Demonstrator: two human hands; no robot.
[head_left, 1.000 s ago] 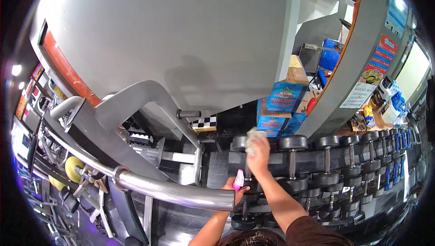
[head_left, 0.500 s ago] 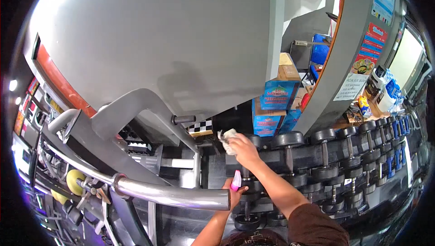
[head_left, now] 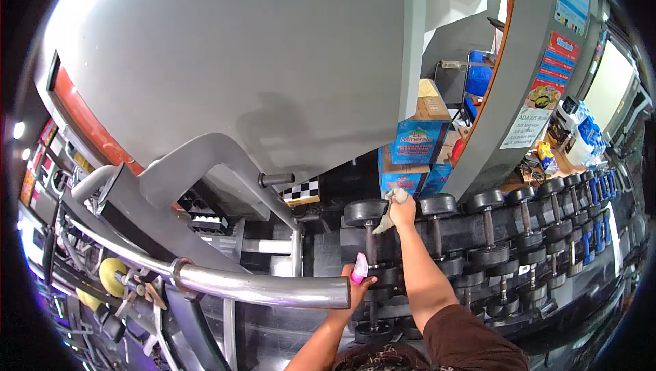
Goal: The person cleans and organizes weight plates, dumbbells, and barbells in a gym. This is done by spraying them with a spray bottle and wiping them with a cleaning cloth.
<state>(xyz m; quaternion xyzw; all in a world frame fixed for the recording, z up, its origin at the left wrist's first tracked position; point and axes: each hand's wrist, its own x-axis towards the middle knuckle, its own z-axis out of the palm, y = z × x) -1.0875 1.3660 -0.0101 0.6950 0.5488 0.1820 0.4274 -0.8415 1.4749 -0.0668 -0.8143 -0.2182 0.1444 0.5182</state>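
Note:
My right hand [head_left: 403,212] is closed on a pale crumpled cloth [head_left: 388,219], which hangs between two black dumbbells on the rack's upper row. To its left is the end dumbbell [head_left: 364,212]; to its right, another dumbbell [head_left: 437,205]. My left hand [head_left: 358,286] holds a small bottle [head_left: 359,268] with a pink body and pale top, upright, close to the end of a thick metal bar [head_left: 266,292] and beside the end dumbbell's near head.
Blue cartons [head_left: 418,140] stand behind the rack against a grey wall [head_left: 273,63]. Dumbbells [head_left: 523,217] continue to the right, with blue ones [head_left: 601,190] at the far end. A grey machine frame [head_left: 205,159] fills the left side. A counter [head_left: 564,166] holds bottles and packets.
My right hand and the cloth have moved right, from left of the end dumbbell to its right side. My left hand has barely moved and keeps hold of the bottle.

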